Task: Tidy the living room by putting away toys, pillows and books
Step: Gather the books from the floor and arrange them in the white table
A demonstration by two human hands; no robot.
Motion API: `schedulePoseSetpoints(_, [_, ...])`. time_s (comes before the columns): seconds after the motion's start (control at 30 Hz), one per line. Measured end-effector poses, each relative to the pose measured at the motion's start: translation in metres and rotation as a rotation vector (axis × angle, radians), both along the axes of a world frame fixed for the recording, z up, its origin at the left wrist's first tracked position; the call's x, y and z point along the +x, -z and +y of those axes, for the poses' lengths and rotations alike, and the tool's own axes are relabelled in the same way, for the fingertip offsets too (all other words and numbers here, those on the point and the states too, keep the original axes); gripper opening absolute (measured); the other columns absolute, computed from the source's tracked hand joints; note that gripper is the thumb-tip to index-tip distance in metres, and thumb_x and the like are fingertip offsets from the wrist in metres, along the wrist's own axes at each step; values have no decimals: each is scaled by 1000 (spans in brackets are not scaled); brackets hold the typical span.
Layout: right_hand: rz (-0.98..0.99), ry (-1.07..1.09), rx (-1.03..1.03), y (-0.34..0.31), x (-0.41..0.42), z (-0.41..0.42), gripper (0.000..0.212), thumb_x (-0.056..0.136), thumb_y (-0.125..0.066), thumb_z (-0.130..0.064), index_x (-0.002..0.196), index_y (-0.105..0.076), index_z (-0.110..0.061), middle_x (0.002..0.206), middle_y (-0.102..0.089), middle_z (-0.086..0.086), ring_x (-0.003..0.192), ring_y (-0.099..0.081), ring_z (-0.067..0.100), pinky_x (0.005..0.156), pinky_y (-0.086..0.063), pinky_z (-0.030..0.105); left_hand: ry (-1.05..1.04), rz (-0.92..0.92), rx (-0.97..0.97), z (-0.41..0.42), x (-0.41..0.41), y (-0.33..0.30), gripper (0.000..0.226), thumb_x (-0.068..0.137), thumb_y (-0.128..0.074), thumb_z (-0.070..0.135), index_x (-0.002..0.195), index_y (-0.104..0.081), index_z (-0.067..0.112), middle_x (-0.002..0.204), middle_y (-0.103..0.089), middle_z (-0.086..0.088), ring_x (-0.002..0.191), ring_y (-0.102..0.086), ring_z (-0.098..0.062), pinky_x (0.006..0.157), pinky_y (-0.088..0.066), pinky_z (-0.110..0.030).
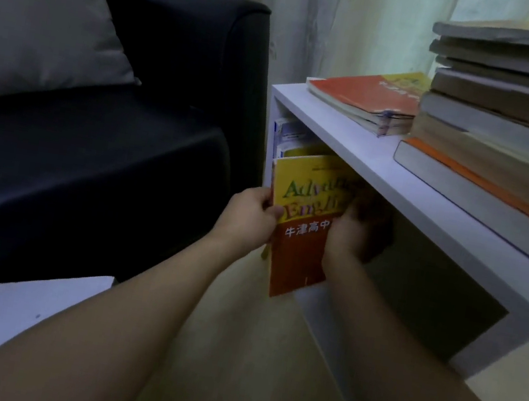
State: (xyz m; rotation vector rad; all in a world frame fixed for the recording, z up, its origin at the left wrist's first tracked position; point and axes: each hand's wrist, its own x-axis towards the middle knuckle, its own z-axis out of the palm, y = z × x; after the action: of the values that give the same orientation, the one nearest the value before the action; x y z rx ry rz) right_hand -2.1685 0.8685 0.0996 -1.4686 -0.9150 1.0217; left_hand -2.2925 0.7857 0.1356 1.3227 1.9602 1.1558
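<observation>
At your far left a pale pillow (38, 22) leans against the back of the dark sofa (149, 133), and a white board (12, 316) lies low in front of it. Your left hand (250, 215) grips the left edge of the yellow and red book (304, 227), thumb on the cover and fingers (268, 201) curled behind. The book stands upright with its long axis vertical, cover facing you, top edge tipped slightly into the opening of the white shelf unit (352, 138), bottom edge hanging out in front of the lower board. Your right hand (351, 231) holds the book's right edge, its fingers wrapped round into the shadow, so you cannot tell just how they lie. Behind the book, two or three other books (292, 138) stand against the left wall of the compartment; to the right the compartment is dark and open. On the tabletop above, two thin orange books (366, 98) lie flat, and just beside them to the right a stack of about eight thick books (509, 135) reaches the front edge.
</observation>
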Motion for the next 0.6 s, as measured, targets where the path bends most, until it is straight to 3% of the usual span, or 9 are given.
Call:
schedulePoseSetpoints(0.13, [208, -76, -165, 56, -22, 14, 49, 102, -39, -35, 141, -37, -7, 140, -48, 16, 122, -53, 33, 86, -45, 34, -49, -52, 83, 41, 1, 13, 16, 99, -50, 25, 112, -60, 24, 101, -68, 4, 88, -66, -11, 79, -59, -37])
schedulePoseSetpoints(0.23, [231, -114, -280, 86, -34, 29, 50, 104, -31, -33, 143, -36, -1, 143, -43, 21, 129, -46, 35, 96, -42, 36, -88, -39, 109, 61, -6, 32, 18, 100, -48, 25, 113, -60, 23, 105, -67, 2, 91, -65, -12, 80, -58, -38])
schedulePoseSetpoints(0.43, [280, -159, -226, 110, -61, 69, 47, 104, -28, -30, 146, -32, -10, 145, -44, 13, 127, -50, 30, 89, -46, 30, -8, 171, 65, 89, -19, 61, 23, 97, -48, 29, 116, -57, 20, 110, -66, -5, 96, -65, -22, 82, -58, -44])
schedulePoseSetpoints(0.6, [343, 134, -194, 110, -77, 99, 54, 101, -43, -34, 139, -43, 4, 141, -47, 21, 129, -48, 32, 102, -37, 30, 64, 387, 54, 98, -30, 61, 24, 99, -44, 32, 116, -54, 19, 102, -66, -3, 83, -66, -21, 72, -60, -40])
